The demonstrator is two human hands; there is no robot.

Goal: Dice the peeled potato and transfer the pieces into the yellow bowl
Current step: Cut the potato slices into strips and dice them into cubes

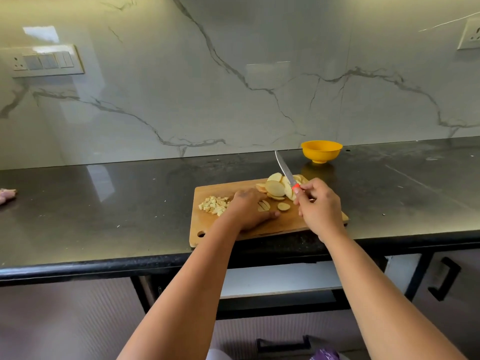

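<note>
From the head view, a rectangular wooden cutting board (207, 224) lies on the dark polished stone counter (104, 198), its near edge close to the counter's front lip; the left hand (249, 209) rests palm-down on the middle of the board, fingers stretched flat and gripping nothing, its fingertips beside a few cut strips and a small round potato slice (283, 206); to the left of that hand, touching its outer edge, sits a heap of small pale diced potato cubes (214, 205); beyond the hand, at the board's far right, a fanned pile of round peeled potato slices (275, 188) overlaps; the right hand (320, 206) is curled round the orange handle of a narrow steel-bladed knife (284, 168), blade raised and slanting up and away over the slices, tip clear of the board; the small round yellow bowl (321, 150) stands upright on the counter beyond the board, near the veined marble wall (233, 74), well apart from both hands
</note>
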